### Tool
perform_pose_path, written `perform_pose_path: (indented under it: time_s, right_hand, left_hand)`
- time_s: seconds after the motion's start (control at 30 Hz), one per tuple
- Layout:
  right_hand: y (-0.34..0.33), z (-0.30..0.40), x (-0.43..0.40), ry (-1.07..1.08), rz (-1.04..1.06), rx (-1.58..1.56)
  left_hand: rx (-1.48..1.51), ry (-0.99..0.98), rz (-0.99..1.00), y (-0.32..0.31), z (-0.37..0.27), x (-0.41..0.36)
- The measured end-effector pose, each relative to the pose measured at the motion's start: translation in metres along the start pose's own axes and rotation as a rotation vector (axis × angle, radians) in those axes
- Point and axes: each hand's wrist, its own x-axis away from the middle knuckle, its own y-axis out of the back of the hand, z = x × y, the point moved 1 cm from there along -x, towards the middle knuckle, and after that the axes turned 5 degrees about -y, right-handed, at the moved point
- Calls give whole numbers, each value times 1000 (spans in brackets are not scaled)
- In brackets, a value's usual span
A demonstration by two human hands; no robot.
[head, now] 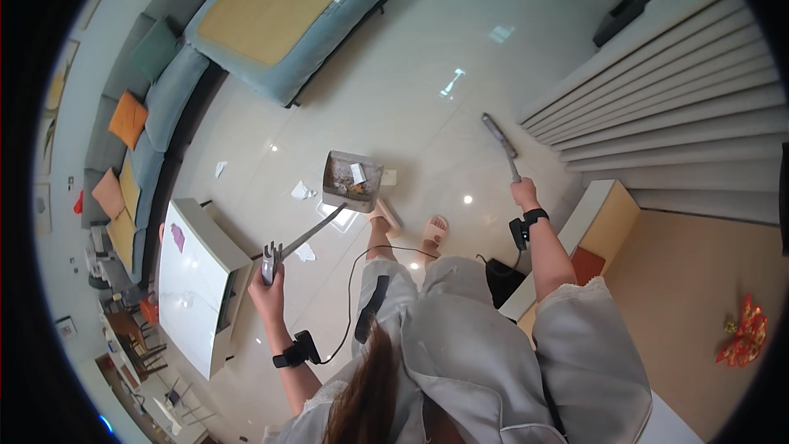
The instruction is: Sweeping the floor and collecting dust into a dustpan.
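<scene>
My left hand [268,293] grips the upper end of the long grey handle of a dustpan [377,197]. The pan is off to the front of my feet, and in it lie a small white box [358,173] and loose debris. My right hand [525,193] holds a grey broom [498,134] by its handle, its narrow head pointing away from me. Crumpled white paper [302,190] lies on the floor left of the pan. Another paper scrap [305,251] is below the pan's handle. A pale block-like item [389,177] sits at the pan's right side.
A white-topped coffee table [197,283] stands at my left. Beyond it runs a blue-grey sofa [172,98] with a wide section ahead. Right are pleated curtains [666,86] and a low cabinet [607,209]. A farther paper scrap [220,168] lies near the sofa. A cable [351,302] crosses my legs.
</scene>
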Motion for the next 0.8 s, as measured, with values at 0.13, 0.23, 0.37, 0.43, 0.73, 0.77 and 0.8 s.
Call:
perform_pose_path:
  time_s: [0.13,0.23,0.37,0.43,0.73,0.77,0.8]
  right_hand:
    - [-53,-45,-36,102,-170,18]
    - [-82,-66,-46,-35,-24,-42]
    - [-102,-64,2,82,138,81]
    - [-94,-49,27,84,216,126]
    - [-148,-14,152,306,497,409]
    - [-161,-21,156,253,547,371]
    - [-175,-30,160,238,541,365]
  left_hand:
    - [7,54,-31,7,5,20]
    - [-28,36,-34,1,5,29]
    - [-48,25,-46,-2,31,40]
    - [-30,41,-27,-9,30,40]
    - [-15,-22,45,1,88,28]
    - [6,-28,48,3,94,25]
    - [25,-36,54,5,100,22]
